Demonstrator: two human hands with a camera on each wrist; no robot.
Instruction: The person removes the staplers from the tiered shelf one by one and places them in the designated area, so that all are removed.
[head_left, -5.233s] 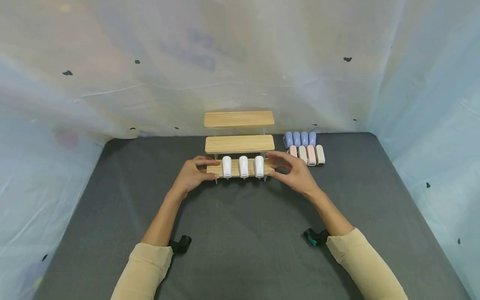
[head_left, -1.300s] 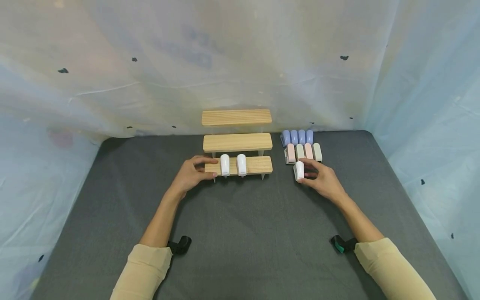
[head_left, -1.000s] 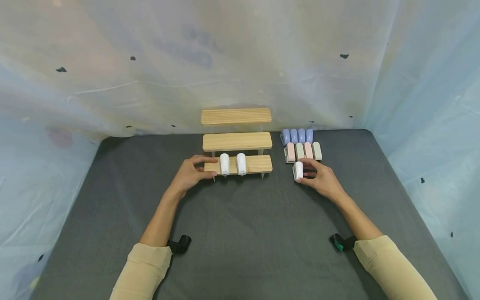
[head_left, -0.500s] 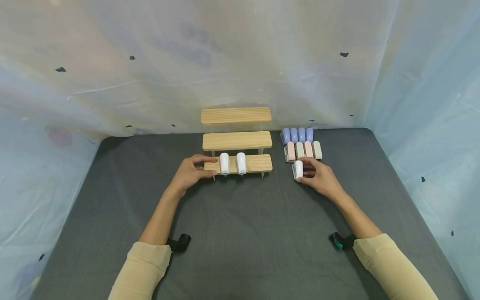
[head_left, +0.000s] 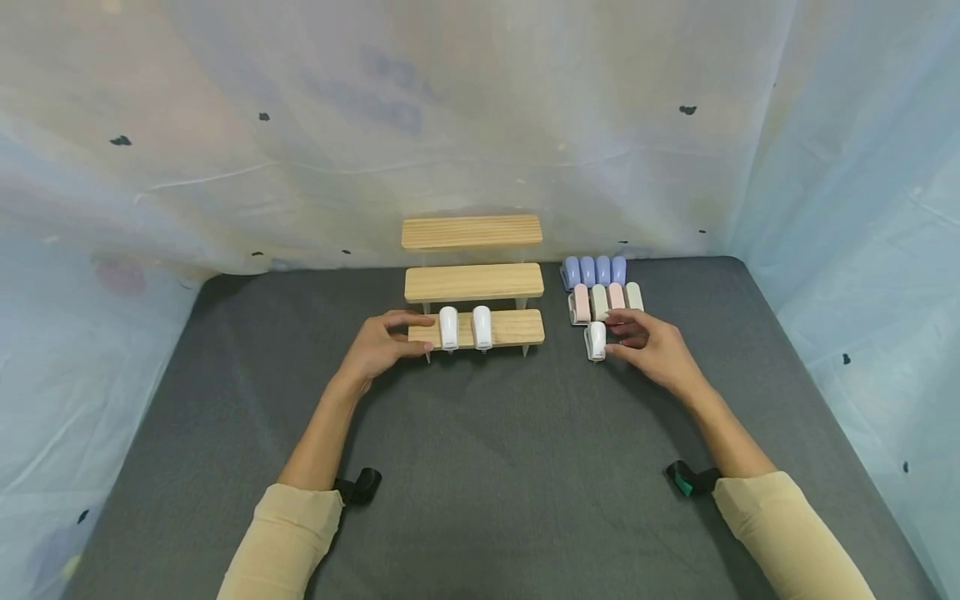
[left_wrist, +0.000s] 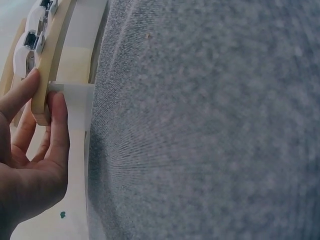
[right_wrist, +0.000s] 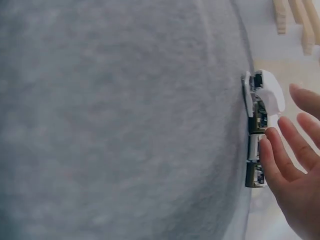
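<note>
My left hand (head_left: 377, 350) grips the left end of the lowest wooden tier of a three-tier display rack (head_left: 517, 327). In the left wrist view the thumb and fingers (left_wrist: 59, 115) pinch that board's end from both faces. Two white mini staplers (head_left: 448, 327) stand side by side on this tier. A third white mini stapler (head_left: 596, 341) sits on the dark tabletop, right of the rack. My right hand (head_left: 651, 348) is just right of it, with loosely spread fingers. The right wrist view shows these fingers (right_wrist: 295, 140) apart from the white stapler (right_wrist: 270, 92).
Behind the third white stapler is a row of pink and cream staplers (head_left: 581, 304), and behind those a row of purple ones (head_left: 588, 272). The rack's middle (head_left: 474, 283) and top tiers (head_left: 471, 232) bear nothing. A pale plastic curtain (head_left: 480, 125) rises behind the table.
My right hand took the rightmost white stapler off the lowest tier, set it down on the table to the right, and has now let go, drawing slightly right. The left hand has kept its place.
</note>
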